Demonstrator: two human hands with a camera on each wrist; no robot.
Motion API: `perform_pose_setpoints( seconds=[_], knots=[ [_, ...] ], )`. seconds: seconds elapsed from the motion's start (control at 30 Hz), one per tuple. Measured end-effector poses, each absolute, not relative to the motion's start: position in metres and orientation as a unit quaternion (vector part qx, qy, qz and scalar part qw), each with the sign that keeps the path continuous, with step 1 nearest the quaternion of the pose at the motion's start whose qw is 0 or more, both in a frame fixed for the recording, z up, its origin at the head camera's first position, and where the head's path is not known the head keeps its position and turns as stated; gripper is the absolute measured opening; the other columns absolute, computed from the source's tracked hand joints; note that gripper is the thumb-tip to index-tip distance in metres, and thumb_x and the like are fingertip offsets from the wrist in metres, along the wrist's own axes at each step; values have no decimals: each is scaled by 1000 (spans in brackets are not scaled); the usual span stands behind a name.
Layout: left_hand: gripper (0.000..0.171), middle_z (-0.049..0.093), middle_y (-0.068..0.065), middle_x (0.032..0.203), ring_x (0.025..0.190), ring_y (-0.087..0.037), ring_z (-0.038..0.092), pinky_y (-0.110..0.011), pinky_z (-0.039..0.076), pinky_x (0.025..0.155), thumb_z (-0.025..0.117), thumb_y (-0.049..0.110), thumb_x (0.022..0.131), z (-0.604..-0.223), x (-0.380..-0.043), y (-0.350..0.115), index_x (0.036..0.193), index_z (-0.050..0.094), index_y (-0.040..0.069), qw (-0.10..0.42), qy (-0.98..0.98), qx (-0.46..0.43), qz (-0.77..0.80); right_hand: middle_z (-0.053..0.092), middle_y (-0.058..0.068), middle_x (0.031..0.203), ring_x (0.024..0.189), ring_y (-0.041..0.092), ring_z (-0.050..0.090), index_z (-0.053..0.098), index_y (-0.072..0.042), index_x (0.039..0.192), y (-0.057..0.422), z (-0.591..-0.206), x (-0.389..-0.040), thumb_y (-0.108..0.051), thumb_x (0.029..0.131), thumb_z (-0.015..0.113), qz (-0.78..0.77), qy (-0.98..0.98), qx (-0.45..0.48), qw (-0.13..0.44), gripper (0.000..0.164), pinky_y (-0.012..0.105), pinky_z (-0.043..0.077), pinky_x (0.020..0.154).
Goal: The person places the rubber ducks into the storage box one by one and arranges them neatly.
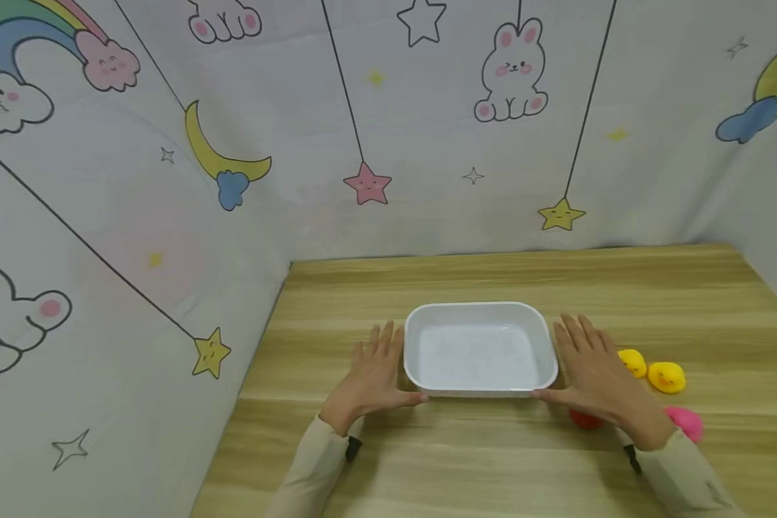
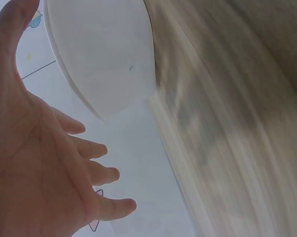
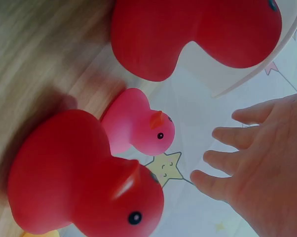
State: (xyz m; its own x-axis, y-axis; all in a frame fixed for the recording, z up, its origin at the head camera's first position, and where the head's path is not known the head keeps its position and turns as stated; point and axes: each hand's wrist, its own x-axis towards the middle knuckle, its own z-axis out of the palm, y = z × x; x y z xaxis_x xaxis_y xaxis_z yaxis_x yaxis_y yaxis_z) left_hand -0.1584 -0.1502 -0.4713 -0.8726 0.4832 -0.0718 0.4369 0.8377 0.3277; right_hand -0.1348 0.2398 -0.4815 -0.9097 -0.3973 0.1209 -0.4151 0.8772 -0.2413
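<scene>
A white rectangular basin (image 1: 482, 392) with rounded corners stands upright on the wooden table, and nothing lies inside it. My left hand (image 1: 377, 381) is along its left side, fingers straight and spread, with the thumb at the front left corner. On the other side, my right hand (image 1: 589, 374) mirrors this, its thumb at the front right corner. The left wrist view shows the left palm (image 2: 40, 158) facing the basin's outer wall (image 2: 104, 49). In the right wrist view, straight fingers (image 3: 237, 136) point toward the basin, and a red rubber duck (image 3: 198, 29) partly covers its wall.
Another red duck (image 3: 84, 173) and a pink duck (image 3: 131, 121) are near the right wrist. Two yellow ducks (image 1: 667, 377) sit right of the right hand on the table (image 1: 466, 460). A cartoon-printed white curtain (image 1: 427, 129) hangs behind the table and along its left side.
</scene>
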Motion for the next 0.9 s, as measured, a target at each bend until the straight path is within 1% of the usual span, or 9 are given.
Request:
perform_pose_setpoints(
  seconds=[0.2, 0.3, 0.4, 0.43, 0.47, 0.53, 0.63, 0.77, 0.9],
  knots=[
    [123, 5, -22, 166, 150, -47, 7, -75, 16, 114, 69, 70, 79, -469, -162, -147, 161, 9, 1, 93, 953, 243, 154, 24, 38, 155, 142, 56, 20, 28, 15, 150, 243, -482, -133, -70, 77, 72, 123, -970, 207, 36, 121, 74, 22, 111],
    [119, 7, -24, 165, 150, -48, 9, -75, 19, 113, 71, 65, 81, -467, -165, -148, 161, 10, 0, 99, 948, 245, 175, 25, 38, 154, 141, 56, 21, 29, 16, 149, 245, -483, -132, -70, 77, 72, 120, -969, 211, 43, 120, 73, 23, 110],
    [115, 9, -26, 164, 149, -46, 16, -70, 27, 114, 74, 57, 83, -464, -169, -151, 160, 11, -2, 103, 942, 242, 208, 24, 38, 155, 141, 55, 21, 27, 15, 150, 248, -482, -131, -71, 77, 72, 138, -968, 206, 36, 122, 74, 24, 109],
    [113, 10, -28, 164, 145, -47, 27, -67, 34, 112, 75, 54, 85, -463, -170, -152, 160, 11, -3, 106, 940, 232, 228, 24, 37, 156, 141, 55, 22, 26, 15, 151, 250, -481, -130, -70, 77, 73, 150, -968, 200, 32, 122, 74, 24, 109],
    [111, 12, -29, 163, 142, -47, 32, -64, 38, 111, 74, 50, 86, -462, -172, -153, 159, 10, -3, 105, 938, 221, 245, 24, 37, 156, 141, 55, 23, 26, 15, 151, 252, -480, -130, -69, 77, 74, 161, -967, 195, 28, 122, 74, 24, 109],
    [104, 20, -32, 159, 132, -47, 45, -58, 48, 104, 74, 41, 90, -462, -175, -155, 159, 10, -5, 94, 933, 188, 291, 24, 36, 156, 138, 56, 27, 25, 13, 153, 256, -476, -127, -66, 77, 75, 184, -966, 180, 17, 121, 75, 26, 108],
    [91, 36, -35, 146, 108, -43, 61, -51, 59, 86, 69, 27, 95, -464, -181, -156, 157, 13, -9, 65, 917, 150, 363, 26, 36, 154, 133, 58, 32, 24, 13, 153, 266, -471, -123, -61, 77, 78, 201, -965, 169, 13, 119, 76, 31, 105],
    [74, 53, -33, 127, 95, -39, 67, -44, 62, 76, 66, 15, 96, -468, -192, -156, 150, 26, -16, 50, 901, 139, 407, 28, 37, 153, 131, 59, 34, 23, 12, 154, 284, -467, -116, -59, 77, 79, 206, -966, 154, 10, 119, 77, 35, 100],
    [63, 61, -31, 118, 91, -38, 69, -43, 62, 73, 64, 11, 94, -467, -198, -152, 144, 38, -17, 81, 889, 115, 436, 30, 41, 148, 123, 63, 37, 21, 12, 153, 308, -468, -100, -56, 77, 81, 206, -972, 116, 4, 119, 81, 35, 94]
  ],
)
